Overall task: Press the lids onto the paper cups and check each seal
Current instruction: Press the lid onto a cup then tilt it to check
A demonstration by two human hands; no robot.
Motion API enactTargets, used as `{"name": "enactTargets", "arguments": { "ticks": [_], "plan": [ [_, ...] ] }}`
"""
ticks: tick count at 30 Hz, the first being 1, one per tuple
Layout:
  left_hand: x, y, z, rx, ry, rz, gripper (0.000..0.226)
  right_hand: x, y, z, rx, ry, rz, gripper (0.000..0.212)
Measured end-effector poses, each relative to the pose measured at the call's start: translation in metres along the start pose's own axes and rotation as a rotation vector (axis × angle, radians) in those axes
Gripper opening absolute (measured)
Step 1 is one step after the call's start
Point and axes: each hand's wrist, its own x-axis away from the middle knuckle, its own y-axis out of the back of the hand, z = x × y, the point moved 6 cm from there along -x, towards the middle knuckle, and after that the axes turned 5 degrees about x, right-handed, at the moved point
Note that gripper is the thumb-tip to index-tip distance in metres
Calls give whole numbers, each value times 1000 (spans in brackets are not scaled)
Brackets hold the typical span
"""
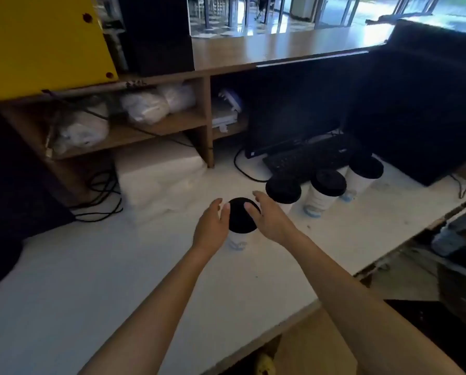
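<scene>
A white paper cup (237, 242) with a black lid (242, 216) stands upright on the white counter (91, 280). My left hand (211, 226) is against the lid's left side, thumb touching its rim. My right hand (269, 216) is at the lid's right side, thumb resting on top and fingers spread apart. Neither hand is closed around the cup. Three more lidded white cups stand in a row to the right: the nearest cup (283, 192), the middle cup (325, 190) and the far cup (363, 174).
A black keyboard (307, 155) and a dark monitor (294, 125) sit behind the cups. A wooden shelf (145, 128) holds white bags. Black cables (102, 196) lie at the left. The counter's front edge (294, 315) runs diagonally at lower right.
</scene>
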Motion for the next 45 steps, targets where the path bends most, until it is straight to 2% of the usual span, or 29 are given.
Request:
{"name": "enactTargets", "arguments": {
  "ticks": [4,6,9,16,21,28,31,35,38,40,42,45],
  "plan": [
    [-8,-27,-7,105,68,-144,41,-27,-13,3,-36,77,34,36],
    [-7,-37,-1,187,81,-236,37,-37,-22,-5,-142,64,54,32],
    [-7,-40,7,237,84,-327,34,-43,-28,-18,-329,34,-10,28],
    [-8,-42,11,194,6,-357,32,-45,-36,-23,-470,112,-25,26],
    [-7,-41,7,220,-6,-330,31,-44,-36,-24,-511,62,-27,25],
    [-19,-29,16,374,124,-237,35,-31,-37,-26,-524,-35,45,32],
    [-30,-15,13,293,52,-157,31,-15,-39,-32,-554,-87,62,28],
    [-46,3,9,16,-79,-89,26,15,-53,-30,-653,-178,56,14],
    [-55,8,6,-107,-116,-72,28,26,-62,-25,-718,-218,45,18],
    [-54,12,7,-122,-100,-116,31,24,-60,-24,-684,-241,38,22],
    [-45,20,12,-50,-47,-235,34,14,-54,-23,-616,-232,26,30],
    [-24,19,21,51,24,-344,38,-10,-41,-9,-406,-61,4,35]
  ]
}}
